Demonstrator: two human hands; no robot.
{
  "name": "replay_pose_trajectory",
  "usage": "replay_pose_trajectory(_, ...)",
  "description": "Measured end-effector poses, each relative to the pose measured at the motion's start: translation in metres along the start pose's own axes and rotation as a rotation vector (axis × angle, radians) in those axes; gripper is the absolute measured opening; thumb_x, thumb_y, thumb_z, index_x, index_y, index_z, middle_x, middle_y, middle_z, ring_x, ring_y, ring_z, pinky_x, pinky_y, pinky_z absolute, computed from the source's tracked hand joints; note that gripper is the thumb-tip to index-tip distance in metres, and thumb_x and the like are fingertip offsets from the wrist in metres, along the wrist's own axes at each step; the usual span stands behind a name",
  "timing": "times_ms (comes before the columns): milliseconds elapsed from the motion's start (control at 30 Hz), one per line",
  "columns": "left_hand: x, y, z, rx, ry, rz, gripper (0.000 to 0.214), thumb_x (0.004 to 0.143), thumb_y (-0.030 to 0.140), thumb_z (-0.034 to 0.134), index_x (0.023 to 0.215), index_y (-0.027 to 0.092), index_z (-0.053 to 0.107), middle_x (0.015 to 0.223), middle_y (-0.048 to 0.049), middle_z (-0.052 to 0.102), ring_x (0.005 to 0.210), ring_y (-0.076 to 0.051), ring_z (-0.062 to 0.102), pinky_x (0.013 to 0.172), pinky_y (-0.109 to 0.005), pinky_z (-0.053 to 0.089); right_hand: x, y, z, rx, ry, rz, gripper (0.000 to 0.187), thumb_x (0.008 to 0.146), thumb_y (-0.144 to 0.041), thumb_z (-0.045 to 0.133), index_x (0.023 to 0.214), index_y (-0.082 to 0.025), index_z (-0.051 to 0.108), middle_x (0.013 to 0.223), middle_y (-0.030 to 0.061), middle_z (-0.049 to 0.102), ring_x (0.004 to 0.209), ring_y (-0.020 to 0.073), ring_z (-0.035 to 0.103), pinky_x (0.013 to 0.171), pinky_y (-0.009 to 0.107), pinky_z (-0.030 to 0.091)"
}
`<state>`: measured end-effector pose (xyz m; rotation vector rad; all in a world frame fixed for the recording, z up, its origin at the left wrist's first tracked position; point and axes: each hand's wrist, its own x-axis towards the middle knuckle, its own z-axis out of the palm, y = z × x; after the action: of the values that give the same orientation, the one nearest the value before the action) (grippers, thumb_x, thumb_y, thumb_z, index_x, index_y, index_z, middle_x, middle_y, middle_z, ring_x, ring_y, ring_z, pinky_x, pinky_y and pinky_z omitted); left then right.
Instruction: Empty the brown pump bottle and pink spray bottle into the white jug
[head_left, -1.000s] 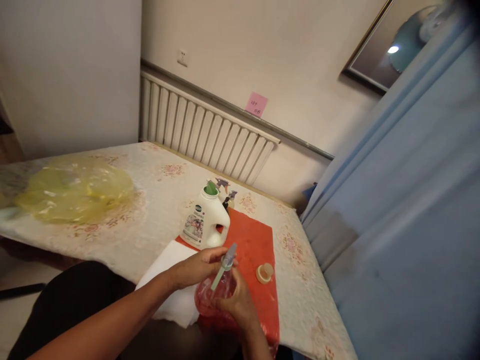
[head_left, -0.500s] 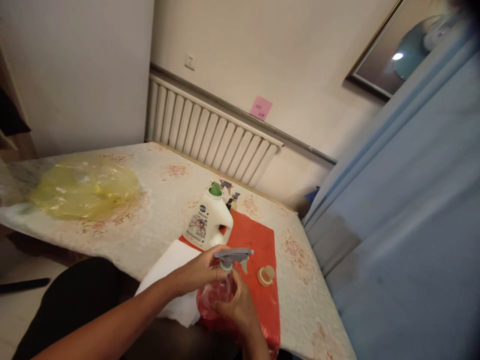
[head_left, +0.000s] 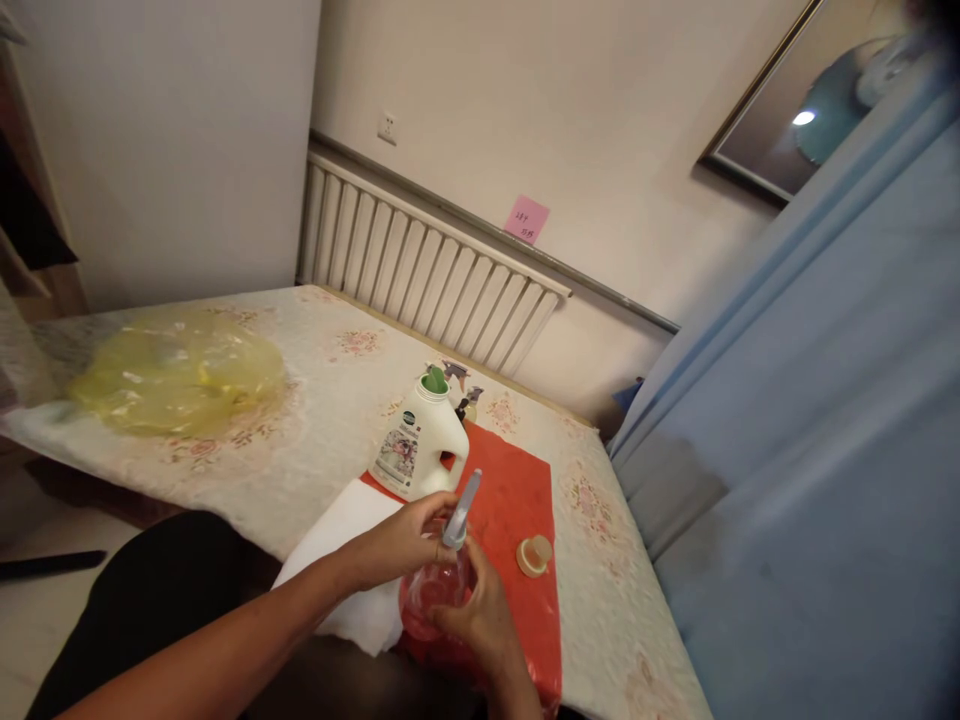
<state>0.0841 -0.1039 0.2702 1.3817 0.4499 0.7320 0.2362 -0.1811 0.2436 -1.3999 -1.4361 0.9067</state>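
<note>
A clear spray bottle (head_left: 429,603), looking reddish over the red sheet, stands at the near edge of the table. My right hand (head_left: 486,612) is closed around its body from the right. The fingers of my left hand (head_left: 405,545) pinch the neck of the grey trigger spray head (head_left: 462,512), whose nozzle points away from me. Just behind my hands stands a white detergent jug (head_left: 424,450) with its cap off and something green in its mouth. A beige cap (head_left: 534,556) lies to the right on the red sheet (head_left: 510,480).
White paper or cloth (head_left: 337,545) lies left of the bottle. A yellow plastic bag (head_left: 180,375) rests on the flowered tablecloth (head_left: 322,400) at the left. More spray bottles (head_left: 469,400) stand behind the jug. A blue curtain (head_left: 810,400) hangs on the right; a radiator (head_left: 420,255) runs along the wall.
The spray head has turned on the bottle: its nozzle pointed right before and now points away from me. My right hand keeps its hold on the bottle body.
</note>
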Motion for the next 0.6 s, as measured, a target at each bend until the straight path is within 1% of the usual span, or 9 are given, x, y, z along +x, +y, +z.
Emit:
replay_pose_trajectory(67, -0.002, 0.004, -0.002, -0.039, -0.073, -0.019, 0.029, 0.073, 0.025, 0.073, 0.097, 0.018, 0.058, 0.098, -0.0009, 0.065, 0.099, -0.021, 0.06, 0.087, -0.032, 0.045, 0.0, 0.004, -0.001, -0.028, 0.017, 0.004, 0.075, 0.048, -0.003, 0.07, 0.121, -0.021, 0.061, 0.117, 0.0059, 0.071, 0.11, 0.0281, 0.065, 0.099, 0.04, 0.05)
replay_pose_trajectory(133, -0.003, 0.005, -0.002, -0.052, -0.07, -0.034, 0.026, 0.074, 0.028, 0.072, 0.093, 0.017, 0.059, 0.093, -0.001, 0.065, 0.093, -0.019, 0.06, 0.084, -0.031, 0.045, 0.0, 0.005, -0.001, -0.039, 0.023, 0.005, 0.075, 0.048, -0.005, 0.07, 0.121, -0.021, 0.061, 0.119, 0.0064, 0.07, 0.111, 0.0283, 0.064, 0.1, 0.04, 0.049)
replay_pose_trajectory(233, -0.001, 0.002, 0.001, -0.033, 0.017, -0.012, 0.027, 0.069, 0.023, 0.074, 0.09, 0.017, 0.058, 0.087, 0.0006, 0.063, 0.085, -0.018, 0.058, 0.077, -0.028, 0.045, -0.001, 0.003, 0.0, -0.043, 0.022, -0.007, 0.067, 0.048, -0.005, 0.067, 0.113, -0.021, 0.063, 0.119, 0.0055, 0.07, 0.111, 0.0283, 0.064, 0.1, 0.039, 0.049)
replay_pose_trajectory(333, 0.002, 0.001, 0.008, 0.016, 0.103, 0.04, 0.026, 0.065, 0.018, 0.073, 0.085, 0.018, 0.056, 0.084, 0.0028, 0.06, 0.084, -0.017, 0.056, 0.076, -0.027, 0.044, -0.001, 0.0, 0.001, -0.068, 0.065, 0.013, 0.066, 0.049, -0.006, 0.069, 0.113, -0.022, 0.064, 0.118, 0.0053, 0.07, 0.11, 0.029, 0.065, 0.1, 0.04, 0.05)
replay_pose_trajectory(400, 0.004, 0.002, 0.012, 0.047, 0.187, 0.068, 0.027, 0.063, 0.015, 0.071, 0.083, 0.019, 0.053, 0.08, 0.0041, 0.058, 0.081, -0.016, 0.054, 0.074, -0.026, 0.043, -0.001, 0.0, 0.002, -0.09, 0.083, 0.022, 0.067, 0.049, -0.006, 0.071, 0.114, -0.022, 0.064, 0.118, 0.0055, 0.07, 0.112, 0.0296, 0.064, 0.101, 0.04, 0.049)
replay_pose_trajectory(467, 0.006, 0.004, 0.015, 0.072, 0.298, 0.101, 0.03, 0.062, 0.013, 0.07, 0.083, 0.02, 0.05, 0.077, 0.005, 0.056, 0.077, -0.015, 0.053, 0.07, -0.025, 0.041, -0.001, 0.003, 0.002, -0.117, 0.082, 0.011, 0.069, 0.05, -0.006, 0.07, 0.116, -0.022, 0.064, 0.119, 0.0057, 0.07, 0.114, 0.0299, 0.063, 0.101, 0.04, 0.049)
replay_pose_trajectory(533, 0.007, 0.005, 0.015, 0.071, 0.368, 0.137, 0.031, 0.063, 0.015, 0.07, 0.085, 0.02, 0.049, 0.076, 0.0054, 0.054, 0.075, -0.014, 0.051, 0.068, -0.025, 0.04, -0.002, 0.007, 0.003, -0.135, 0.079, 0.01, 0.073, 0.049, -0.005, 0.07, 0.119, -0.021, 0.063, 0.121, 0.0061, 0.069, 0.116, 0.0301, 0.062, 0.103, 0.04, 0.048)
replay_pose_trajectory(600, 0.008, 0.005, 0.013, 0.053, 0.373, 0.144, 0.028, 0.068, 0.019, 0.068, 0.089, 0.02, 0.051, 0.079, 0.0048, 0.055, 0.076, -0.015, 0.052, 0.069, -0.025, 0.041, -0.003, 0.015, 0.004, -0.139, 0.087, 0.026, 0.077, 0.049, -0.004, 0.071, 0.123, -0.02, 0.061, 0.124, 0.0072, 0.068, 0.119, 0.0305, 0.061, 0.104, 0.041, 0.047)
